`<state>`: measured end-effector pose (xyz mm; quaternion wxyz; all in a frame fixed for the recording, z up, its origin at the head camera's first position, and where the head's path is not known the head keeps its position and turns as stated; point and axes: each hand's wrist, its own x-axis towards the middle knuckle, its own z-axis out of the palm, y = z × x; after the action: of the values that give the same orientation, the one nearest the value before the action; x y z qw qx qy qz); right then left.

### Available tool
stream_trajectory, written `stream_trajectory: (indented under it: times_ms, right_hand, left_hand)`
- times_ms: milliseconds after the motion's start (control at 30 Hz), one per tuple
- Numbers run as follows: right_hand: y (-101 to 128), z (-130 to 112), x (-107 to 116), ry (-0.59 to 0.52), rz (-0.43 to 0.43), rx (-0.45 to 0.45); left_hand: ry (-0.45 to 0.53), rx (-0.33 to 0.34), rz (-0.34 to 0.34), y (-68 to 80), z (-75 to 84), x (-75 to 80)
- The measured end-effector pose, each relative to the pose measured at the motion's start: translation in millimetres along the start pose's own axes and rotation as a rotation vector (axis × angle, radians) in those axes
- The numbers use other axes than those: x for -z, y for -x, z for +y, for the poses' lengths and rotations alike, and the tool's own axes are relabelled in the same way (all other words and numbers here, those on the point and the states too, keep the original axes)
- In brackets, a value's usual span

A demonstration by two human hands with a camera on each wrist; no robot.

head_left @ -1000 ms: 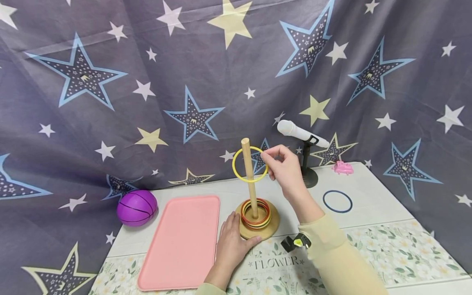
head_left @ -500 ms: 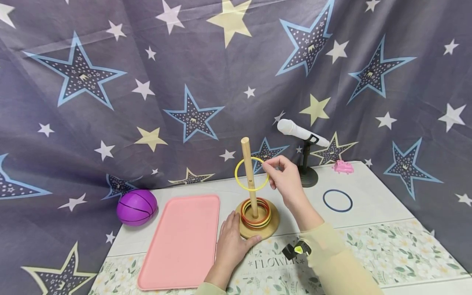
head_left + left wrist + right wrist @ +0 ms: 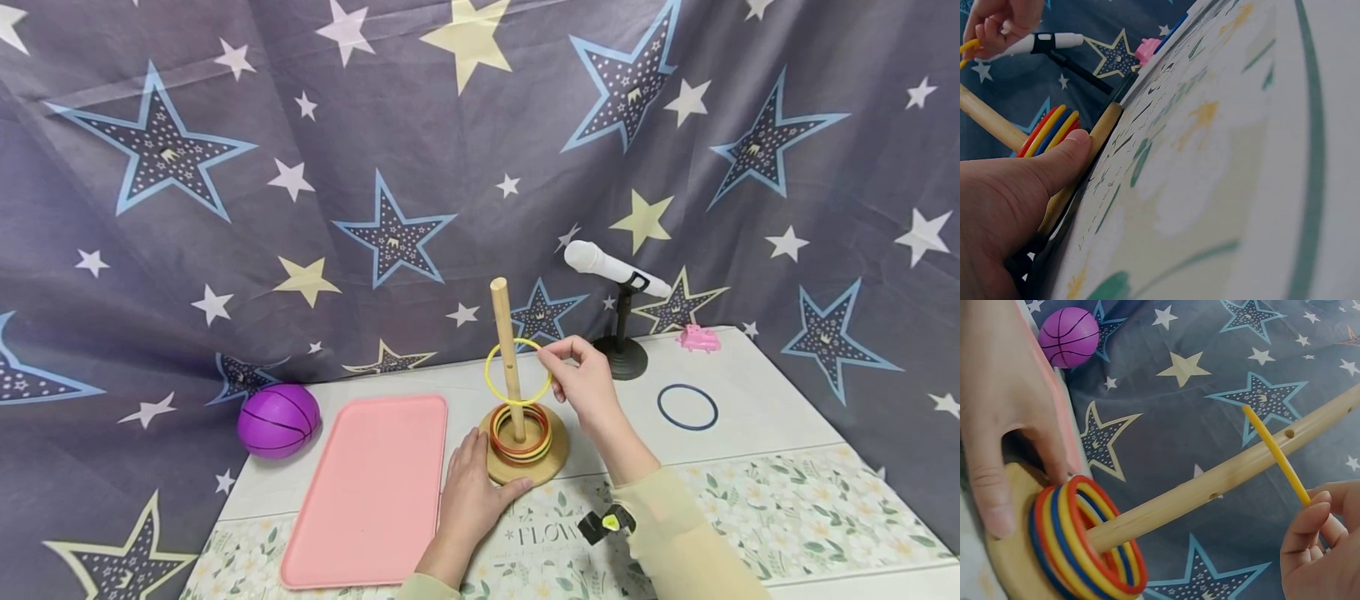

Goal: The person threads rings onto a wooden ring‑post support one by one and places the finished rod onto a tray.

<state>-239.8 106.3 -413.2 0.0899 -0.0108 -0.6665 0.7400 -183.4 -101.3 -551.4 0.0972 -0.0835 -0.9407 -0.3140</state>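
Note:
My right hand (image 3: pixel 588 379) pinches a yellow ring (image 3: pixel 489 379) between thumb and fingertips. The ring circles the upright wooden peg (image 3: pixel 503 321) about halfway down, tilted, above a stack of red, yellow and blue rings (image 3: pixel 1088 540) lying round the peg's foot. My left hand (image 3: pixel 474 492) rests on the round wooden base (image 3: pixel 553 462), fingers spread along its left side and thumb across its front edge. In the left wrist view the thumb (image 3: pixel 1069 153) presses on the base beside the stack.
A pink tray (image 3: pixel 367 492) lies left of the base, with a purple ball (image 3: pixel 278 422) beyond it. To the right are a dark blue ring (image 3: pixel 687 407), a white microphone (image 3: pixel 611 267) on a black stand (image 3: pixel 621 354), and a small pink toy (image 3: pixel 699 338). A star-patterned cloth (image 3: pixel 420 125) hangs behind.
My right hand has lowered the yellow ring along the peg, from near its top to about its middle. The left hand has stayed on the base.

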Motion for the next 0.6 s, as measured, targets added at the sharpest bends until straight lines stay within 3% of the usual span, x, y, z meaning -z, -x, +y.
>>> stream_trajectory:
  times_ms: [600]
  right_hand:
    - [10,36,2,0.006,-0.016,-0.064]
  left_hand:
    - [-0.016,-0.015,0.011,-1.0,-0.5,-0.7]
